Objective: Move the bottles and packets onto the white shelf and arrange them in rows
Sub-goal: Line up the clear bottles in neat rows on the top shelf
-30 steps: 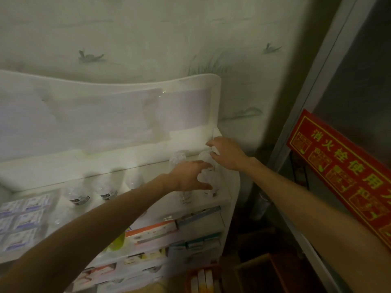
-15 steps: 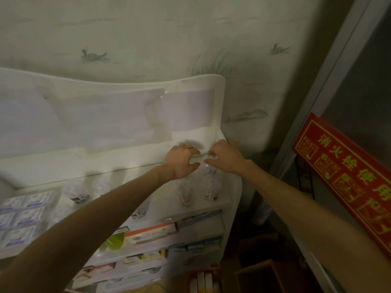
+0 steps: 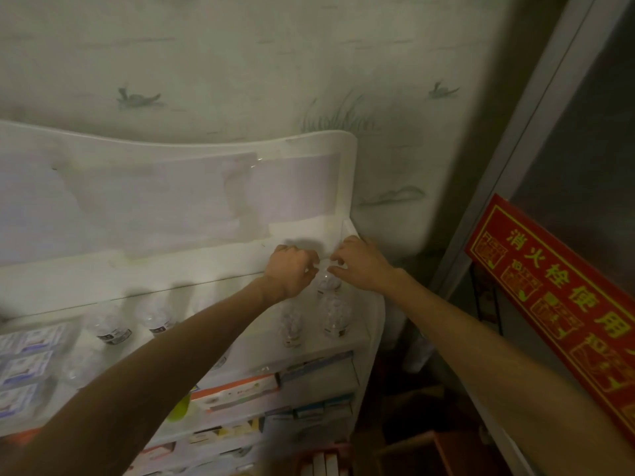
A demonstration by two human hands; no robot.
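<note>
The white shelf (image 3: 192, 266) leans against the wall. At the back right of its top tier, my left hand (image 3: 290, 273) is curled and my right hand (image 3: 360, 266) pinches. Their fingertips meet on the top of a clear bottle (image 3: 329, 286); the light is dim and the grip is partly hidden. Two more clear bottles (image 3: 335, 316) (image 3: 291, 324) stand in front of it. Further left stand other clear bottles with dark labels (image 3: 110, 329) (image 3: 156, 319). White-and-blue packets (image 3: 24, 365) lie in rows at the far left.
Lower tiers hold flat boxes, one of them orange and white (image 3: 237, 389). A red sign with yellow characters (image 3: 567, 310) hangs on a grey frame at the right. A brown cardboard box (image 3: 412, 451) sits on the dark floor beside the shelf.
Both hands rose from the front right of the top tier to its back edge, carrying clear bottles. Two bottles now stand in front where the hands were.
</note>
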